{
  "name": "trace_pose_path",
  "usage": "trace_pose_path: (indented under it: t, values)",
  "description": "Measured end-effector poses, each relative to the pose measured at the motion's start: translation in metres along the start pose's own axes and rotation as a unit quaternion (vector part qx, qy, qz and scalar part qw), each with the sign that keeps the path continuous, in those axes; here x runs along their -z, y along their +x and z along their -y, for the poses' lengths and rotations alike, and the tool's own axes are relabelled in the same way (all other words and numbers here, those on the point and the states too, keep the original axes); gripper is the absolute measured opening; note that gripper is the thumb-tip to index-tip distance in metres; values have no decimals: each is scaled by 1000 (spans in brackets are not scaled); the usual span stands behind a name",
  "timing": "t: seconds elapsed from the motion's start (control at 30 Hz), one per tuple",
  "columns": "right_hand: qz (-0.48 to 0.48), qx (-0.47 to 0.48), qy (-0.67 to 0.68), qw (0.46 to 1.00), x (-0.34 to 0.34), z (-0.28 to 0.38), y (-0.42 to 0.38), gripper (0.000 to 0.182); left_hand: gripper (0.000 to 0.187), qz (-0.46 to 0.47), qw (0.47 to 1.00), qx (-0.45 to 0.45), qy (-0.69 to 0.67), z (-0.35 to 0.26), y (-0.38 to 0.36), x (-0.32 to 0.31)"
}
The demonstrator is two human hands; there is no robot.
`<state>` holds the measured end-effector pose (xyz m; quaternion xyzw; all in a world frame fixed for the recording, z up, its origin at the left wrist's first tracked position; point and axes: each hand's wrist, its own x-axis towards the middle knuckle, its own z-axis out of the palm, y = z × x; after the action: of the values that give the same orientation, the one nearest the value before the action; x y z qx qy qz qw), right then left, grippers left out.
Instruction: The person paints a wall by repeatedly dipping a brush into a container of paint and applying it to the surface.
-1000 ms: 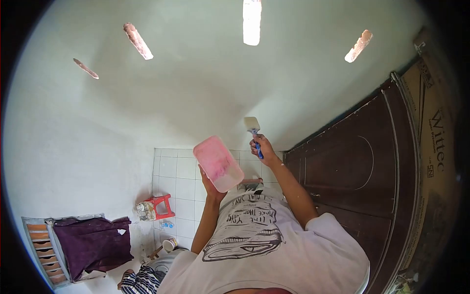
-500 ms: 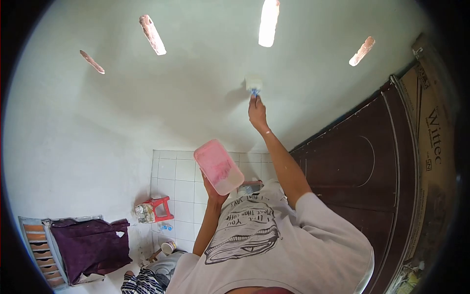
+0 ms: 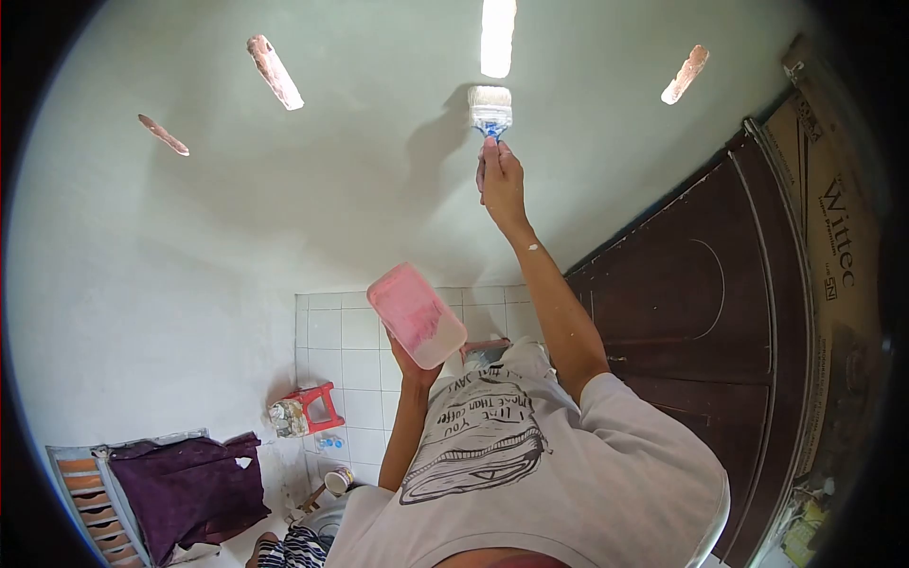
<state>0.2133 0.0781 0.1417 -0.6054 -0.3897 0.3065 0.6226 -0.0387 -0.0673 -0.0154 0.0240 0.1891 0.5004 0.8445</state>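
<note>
A wide paintbrush (image 3: 490, 114) with a blue and white handle is in my right hand (image 3: 502, 185), my fingers closed round the handle. Its pale bristles point up at the light green wall (image 3: 360, 170), just below the bright middle slot. My left hand (image 3: 414, 364) holds a pink rectangular tub (image 3: 417, 315) from beneath, at chest height. Inside the tub, pinkish smears and a pale patch show. Most of the left fingers are hidden behind it.
A dark brown door (image 3: 663, 331) and a cardboard sheet (image 3: 833, 227) stand at the right. At lower left are a red stool (image 3: 325, 407), a white cup (image 3: 338, 481) and a purple cloth (image 3: 189, 488) over a slatted opening. White tiles (image 3: 360, 331) cover the floor.
My right hand and the brush have moved up the wall, closer to the bright middle slot. The brush shows larger and clearer. The tub has shifted slightly left and up in view.
</note>
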Motion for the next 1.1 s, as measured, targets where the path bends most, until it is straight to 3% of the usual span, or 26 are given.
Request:
trace_pose_path:
  t: [0.03,0.07,0.13,0.2,0.27,0.33,0.37,0.4,0.47,0.53,0.57,0.63,0.67,0.8,0.9,0.93,0.97,1.03,1.1]
  values:
    - [-14,66,-59,996,-1,-5,1,50,62,-6,1000,-6,-2,1,0,-2]
    - [-11,67,-60,996,-2,-27,10,50,61,-12,1000,-14,-4,2,1,-3]
    - [-18,-13,-195,980,2,-107,29,54,60,-7,1000,-15,-18,0,5,0]
    - [-28,-3,-278,960,6,-165,11,56,60,4,1000,-13,-21,-6,6,1]
    - [13,-131,-283,950,9,-249,17,50,60,-7,998,-68,10,-7,4,2]
    - [53,-261,-174,948,9,-239,11,42,62,-1,997,-66,43,-8,-6,-18]
    - [63,-303,-92,946,11,-239,11,40,64,-4,995,-69,77,-7,-12,-23]
    - [56,-301,-94,947,8,-217,13,40,67,-6,996,-54,70,-7,-14,-21]
    - [-5,-225,-89,970,1,-115,17,38,69,0,995,-56,82,-6,-15,-24]
    - [-1,-117,-95,989,4,-28,8,44,70,-6,993,-66,93,-6,-13,-22]
    - [6,-119,-94,988,5,-24,7,44,71,-7,995,-55,86,-7,-12,-16]
    - [-50,121,-182,974,9,-21,13,52,72,-11,995,-56,83,-13,-12,-19]
    - [-46,124,-176,976,10,-35,22,52,72,-20,992,-82,92,-12,-10,-26]
    - [-30,-10,-329,944,23,-180,22,56,72,-13,990,-114,81,-12,-8,-18]
    - [-33,-42,-369,928,24,-267,14,47,69,-7,990,-122,77,-13,-4,5]
    - [16,-204,-226,952,24,-285,17,42,69,-7,989,-123,78,-14,-4,7]
    - [64,-356,-73,929,25,-293,17,37,68,-11,990,-120,76,-13,-5,10]
    - [59,-365,-33,929,19,-222,15,31,67,-7,990,-119,77,-14,-2,4]
    - [10,-220,-38,975,4,-132,10,39,66,-9,991,-121,61,-13,-3,-9]
